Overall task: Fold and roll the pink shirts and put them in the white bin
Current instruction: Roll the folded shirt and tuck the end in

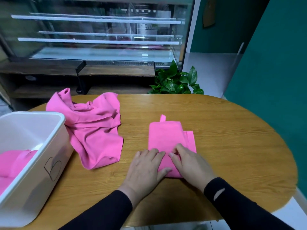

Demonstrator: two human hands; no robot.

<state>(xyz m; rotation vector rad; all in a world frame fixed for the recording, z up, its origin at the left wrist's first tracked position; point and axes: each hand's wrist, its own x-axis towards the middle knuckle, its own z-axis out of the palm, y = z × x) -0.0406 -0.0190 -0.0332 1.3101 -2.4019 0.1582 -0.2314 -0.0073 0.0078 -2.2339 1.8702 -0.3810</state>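
Pink shirt, folded [167, 138]: lies flat as a narrow rectangle on the wooden table [224, 130], its near end under both hands and its far end extending away from them. A small tab of fabric projects from the far left corner; a second layer edge shows along the right side.

Writing: none is legible on the shirts. The white bin [33, 146] carries a hand-drawn mark resembling "B" on its side wall. In the glass display case [99, 30] beyond the table, a label appears to read "FREEZING"; the remainder is too blurred to read.

Hidden or cut off: the near end of the folded shirt is covered by the hands. The bin is cut off by the left frame edge; pink fabric [13, 163] lies inside it, form indistinct.

Left hand [146, 168]: fingers straight, pressing flat on the near left part of the folded shirt, thumb at its near edge. Right hand [189, 161]: fingertips curled onto the fabric, apparently pinching a fold just beside the left fingertips.

Unfolded pink shirt [93, 128]: crumpled, left of and beyond the left hand, between it and the bin. A green potted plant [176, 80] stands beyond the table's far edge.
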